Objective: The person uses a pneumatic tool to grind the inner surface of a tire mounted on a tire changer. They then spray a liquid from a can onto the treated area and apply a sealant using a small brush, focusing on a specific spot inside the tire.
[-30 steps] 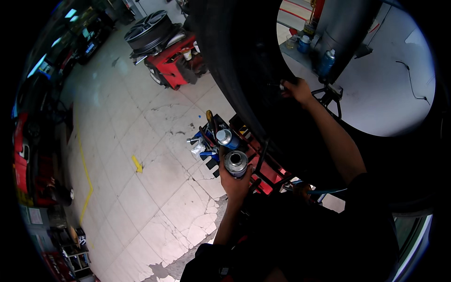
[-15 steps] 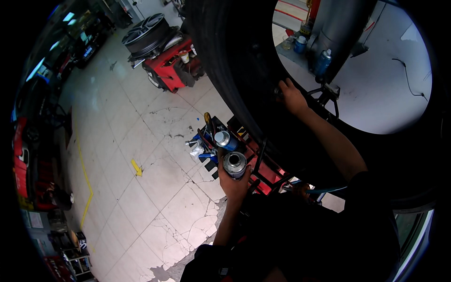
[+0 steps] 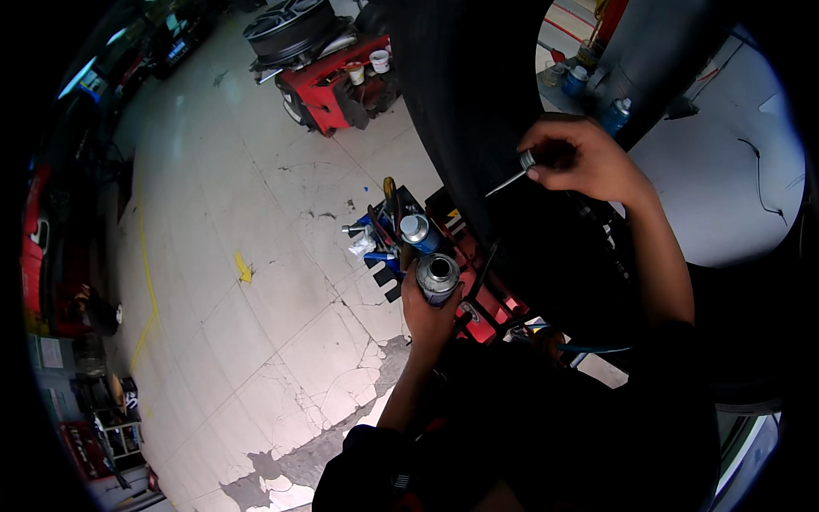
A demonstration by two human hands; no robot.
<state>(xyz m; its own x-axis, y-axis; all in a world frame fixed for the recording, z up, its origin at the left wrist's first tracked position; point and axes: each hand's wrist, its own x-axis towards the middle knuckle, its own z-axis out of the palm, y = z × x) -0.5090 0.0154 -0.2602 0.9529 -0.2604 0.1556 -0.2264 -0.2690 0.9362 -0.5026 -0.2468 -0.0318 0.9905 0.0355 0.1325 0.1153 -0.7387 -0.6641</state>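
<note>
My left hand (image 3: 426,317) is wrapped round an open metal can (image 3: 438,277), its round mouth facing up. Pinched in the fingers of my right hand (image 3: 589,158) is a brush cap (image 3: 527,160), a round screw lid with a thin metal stem. The stem points down and left, in front of the dark inside of a large black tire (image 3: 444,119); its tip is hard to make out. Just beyond the open can stands a blue spray can (image 3: 416,230) with a pale top.
Tools crowd a tray (image 3: 386,280) beside the spray can, above a red machine part (image 3: 478,320). A wheel rim (image 3: 290,30) rests on a red machine (image 3: 324,90) further off. More blue cans (image 3: 576,81) stand beyond the tire. A yellow arrow (image 3: 244,268) marks the tiled floor.
My right hand has come out from the tire's inner side, up and to the right, bringing the cap and stem into sight. The left hand still holds the can. The whole view has shifted.
</note>
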